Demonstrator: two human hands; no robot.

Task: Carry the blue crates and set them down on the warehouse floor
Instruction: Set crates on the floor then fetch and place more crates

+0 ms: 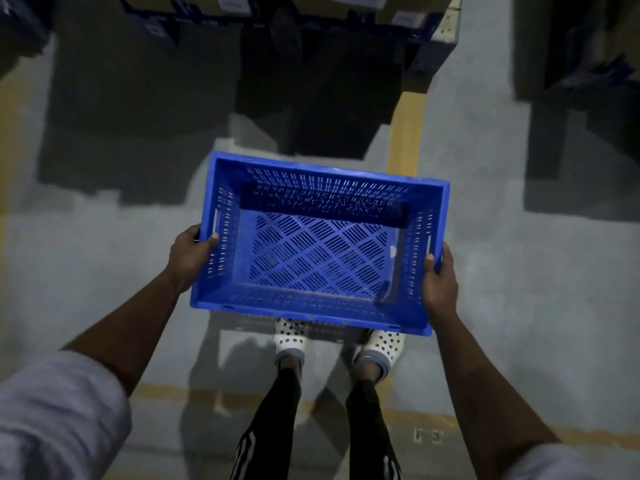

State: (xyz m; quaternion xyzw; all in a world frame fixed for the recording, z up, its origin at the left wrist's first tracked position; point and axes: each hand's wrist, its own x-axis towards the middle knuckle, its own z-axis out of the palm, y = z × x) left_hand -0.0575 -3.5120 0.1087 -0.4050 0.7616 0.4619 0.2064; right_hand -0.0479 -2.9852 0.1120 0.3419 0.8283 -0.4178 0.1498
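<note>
Blue and slotted, the crate (pixel 317 254) is held level above the grey warehouse floor (pixel 104 271), its near edge covering the toes of the person's white spotted shoes (pixel 289 339). The left hand (pixel 188 256) grips the crate's left short wall with the thumb hooked over the rim, and the right hand (pixel 440 282) grips the opposite short wall the same way. A yellow floor line (pixel 405 133) runs away from beyond the crate's far right corner.
</note>
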